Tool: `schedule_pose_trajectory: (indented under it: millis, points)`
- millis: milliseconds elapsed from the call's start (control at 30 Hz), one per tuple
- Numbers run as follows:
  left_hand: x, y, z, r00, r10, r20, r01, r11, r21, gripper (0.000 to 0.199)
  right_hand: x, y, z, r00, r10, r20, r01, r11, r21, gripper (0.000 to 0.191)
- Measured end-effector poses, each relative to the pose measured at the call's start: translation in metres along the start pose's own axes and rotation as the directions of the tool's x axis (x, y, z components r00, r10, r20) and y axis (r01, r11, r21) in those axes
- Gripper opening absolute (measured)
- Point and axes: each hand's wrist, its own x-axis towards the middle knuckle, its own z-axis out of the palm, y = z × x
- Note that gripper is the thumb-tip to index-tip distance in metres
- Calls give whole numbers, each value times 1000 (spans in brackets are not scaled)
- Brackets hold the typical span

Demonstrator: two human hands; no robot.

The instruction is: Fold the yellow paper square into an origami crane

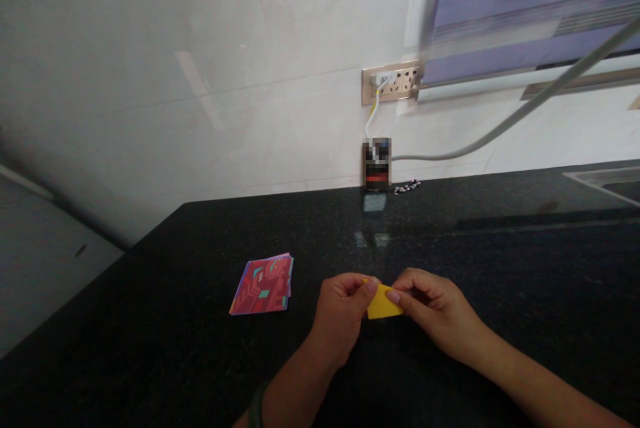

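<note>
A small piece of folded yellow paper is held just above the dark counter, between both my hands. My left hand pinches its left edge with the thumb on top. On the other side, my right hand grips the right edge between thumb and curled fingers. The fingers beneath the paper are partly hidden. To the left of my hands lies a small stack of patterned paper sheets, the top one red and pink with teal shapes.
The black speckled countertop meets a pale tiled wall. A phone-like object, pixelated, leans there beside a beaded strap. A white cable runs to a wall socket. A grey hose crosses at right, near a sink rim.
</note>
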Motion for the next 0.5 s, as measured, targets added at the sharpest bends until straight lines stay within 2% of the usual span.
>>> schedule_pose_trajectory:
  millis: [167,267,500]
  points:
    - [0,-3,2,1000,11,-19,-11,1000,-1,25,0,-4,-1,999,-25,31,26,999,-32,21]
    - [-1,-2,4,999,3,-32,-2,1000,18,26,0,-6,-1,999,-3,53,3,1000,10,23]
    - [-2,1,5,1000,-12,16,12,1000,-3,19,-1,-7,-1,996,31,84,-39,995,93,23]
